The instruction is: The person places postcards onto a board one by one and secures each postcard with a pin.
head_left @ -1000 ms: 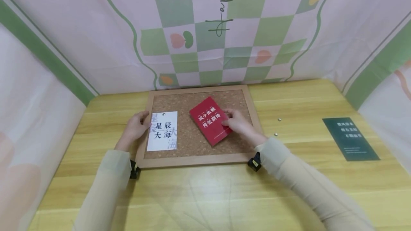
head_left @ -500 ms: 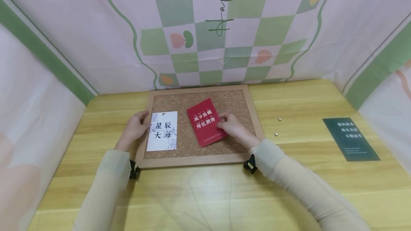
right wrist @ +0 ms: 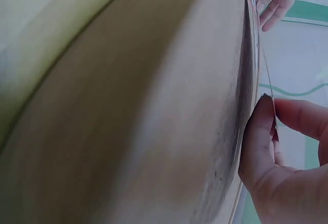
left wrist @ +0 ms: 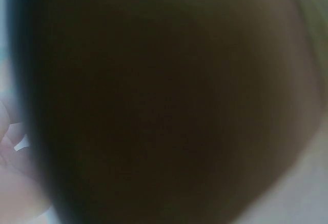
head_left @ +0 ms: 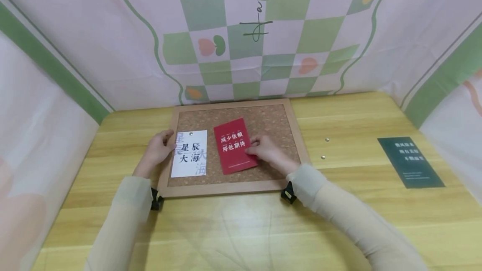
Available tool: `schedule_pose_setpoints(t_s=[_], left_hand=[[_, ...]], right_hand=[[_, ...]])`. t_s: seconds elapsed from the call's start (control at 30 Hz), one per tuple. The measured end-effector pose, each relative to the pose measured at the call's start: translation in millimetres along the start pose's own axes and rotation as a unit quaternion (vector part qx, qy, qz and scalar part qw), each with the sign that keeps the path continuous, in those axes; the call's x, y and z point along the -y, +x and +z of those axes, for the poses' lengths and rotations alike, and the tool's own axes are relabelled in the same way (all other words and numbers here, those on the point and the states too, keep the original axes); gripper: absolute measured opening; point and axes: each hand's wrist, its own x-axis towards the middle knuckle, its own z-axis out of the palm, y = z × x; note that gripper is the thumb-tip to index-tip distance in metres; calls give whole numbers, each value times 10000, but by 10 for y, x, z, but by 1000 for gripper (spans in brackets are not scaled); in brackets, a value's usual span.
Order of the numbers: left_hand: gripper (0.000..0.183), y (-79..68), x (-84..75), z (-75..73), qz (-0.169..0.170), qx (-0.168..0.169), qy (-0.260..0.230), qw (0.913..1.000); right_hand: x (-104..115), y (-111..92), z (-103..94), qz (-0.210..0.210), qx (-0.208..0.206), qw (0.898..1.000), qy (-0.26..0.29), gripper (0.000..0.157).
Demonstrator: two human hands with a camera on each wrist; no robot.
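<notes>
- My right hand [head_left: 266,149] pinches the right edge of the red card [head_left: 233,154] between thumb and bent fingers, leaving its lettering uncovered; it sits skewed over the cork's middle.
- My left hand [head_left: 160,147] grips the left side of the corkboard [head_left: 226,189], probably steadying it.
- Within its frame, one silver thumbtack [head_left: 191,134] seemingly fixes the white card [head_left: 190,166].
- Two loose thumbtacks [head_left: 327,139] lie rightward on the surface [head_left: 211,229].

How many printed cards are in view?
3: white rectangular card, left on the framed cork board; red rectangular card in the right hand; dark green rectangular card, far right on the wooden table. Any underneath wouldn't show.
</notes>
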Motion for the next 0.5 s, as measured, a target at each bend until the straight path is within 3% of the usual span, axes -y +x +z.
schedule_pose_setpoints(t_s=[0.33, 0.5], left_hand=[[53, -7, 3, 0, -4, -14, 68, 10000], [53, -8, -11, -1, -1, -17, 82, 10000]], right_hand=[[-6, 25, 93, 104, 270, 9994, 202, 28], [6, 29, 107, -27, 286, 9996, 57, 38]])
